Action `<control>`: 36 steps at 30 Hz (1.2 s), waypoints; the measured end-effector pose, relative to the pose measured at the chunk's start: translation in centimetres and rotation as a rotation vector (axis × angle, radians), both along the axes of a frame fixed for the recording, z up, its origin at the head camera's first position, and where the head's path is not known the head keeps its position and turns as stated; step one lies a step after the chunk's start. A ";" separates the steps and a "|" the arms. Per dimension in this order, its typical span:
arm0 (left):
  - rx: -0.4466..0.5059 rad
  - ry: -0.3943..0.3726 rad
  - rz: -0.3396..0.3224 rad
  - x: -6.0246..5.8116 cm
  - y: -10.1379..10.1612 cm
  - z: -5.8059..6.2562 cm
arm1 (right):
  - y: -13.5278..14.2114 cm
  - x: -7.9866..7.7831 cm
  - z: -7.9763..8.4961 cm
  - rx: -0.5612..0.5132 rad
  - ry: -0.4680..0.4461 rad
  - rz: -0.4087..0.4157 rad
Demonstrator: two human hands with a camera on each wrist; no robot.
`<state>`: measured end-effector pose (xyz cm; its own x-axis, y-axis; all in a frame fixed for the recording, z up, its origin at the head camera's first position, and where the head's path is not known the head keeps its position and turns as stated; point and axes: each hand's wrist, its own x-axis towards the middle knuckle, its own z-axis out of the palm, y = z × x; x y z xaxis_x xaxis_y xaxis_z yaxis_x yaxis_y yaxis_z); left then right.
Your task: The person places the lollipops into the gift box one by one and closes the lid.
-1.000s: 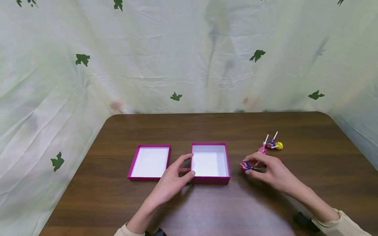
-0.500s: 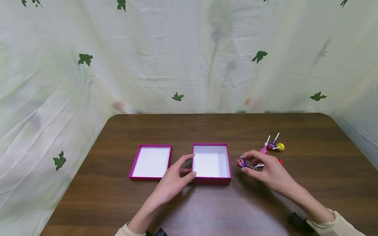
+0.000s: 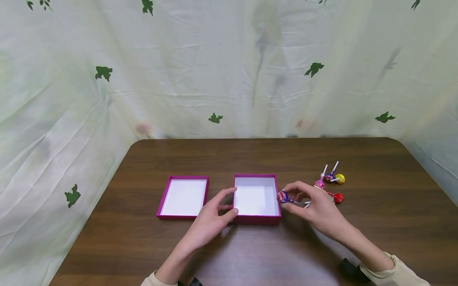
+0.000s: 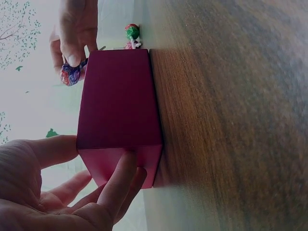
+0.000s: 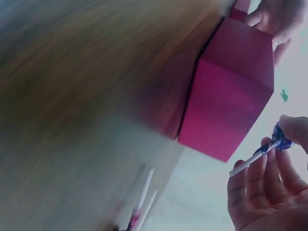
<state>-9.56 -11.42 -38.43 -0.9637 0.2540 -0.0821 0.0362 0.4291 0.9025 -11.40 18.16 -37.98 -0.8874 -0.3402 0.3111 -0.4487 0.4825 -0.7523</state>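
Observation:
A magenta box with a white inside stands open-topped on the table. My left hand touches its left wall with the thumb and fingers, which the left wrist view shows lying against the magenta side. Just off the right rim, my right hand pinches a lollipop in a red and blue-purple wrapper. Its head points toward the box, and its white stick runs back over the fingers in the right wrist view.
Left of the box lies its matching lid, white inside facing up. Behind and beside my right hand are more lollipops: a pink one, a purple one, a yellow one and a red one. A pale curtain hangs behind the table.
My right hand has carried the lollipop left, from the table beside the other lollipops to the box's right rim. The red lollipop shows more now. My left hand stays at the box.

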 end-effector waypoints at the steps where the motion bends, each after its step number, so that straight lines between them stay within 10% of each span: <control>1: -0.001 0.002 -0.001 0.0 0.0 0.0 | -0.2 0.0 0.0 -0.013 0.001 0.003; 36: 0.011 -0.002 0.023 -0.4 0.2 -0.2 | -8.0 -3.0 1.5 0.128 -0.082 0.055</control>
